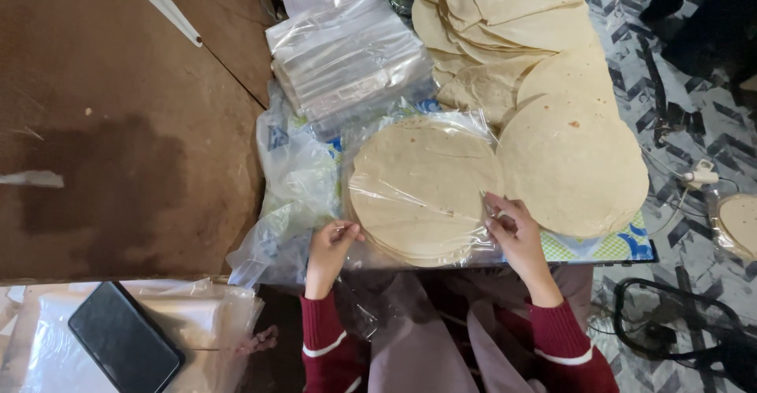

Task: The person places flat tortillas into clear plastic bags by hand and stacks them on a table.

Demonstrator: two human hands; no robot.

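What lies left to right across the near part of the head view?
Black phone → left hand → bagged flatbread stack → right hand → unbagged flatbread stack → single flatbread at the right edge.

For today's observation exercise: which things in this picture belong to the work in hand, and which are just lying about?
In use:
left hand and right hand, pinching the clear bag
bagged flatbread stack
unbagged flatbread stack
pile of empty clear bags

Lying about:
black phone
cable with white plug
lone flatbread on the floor
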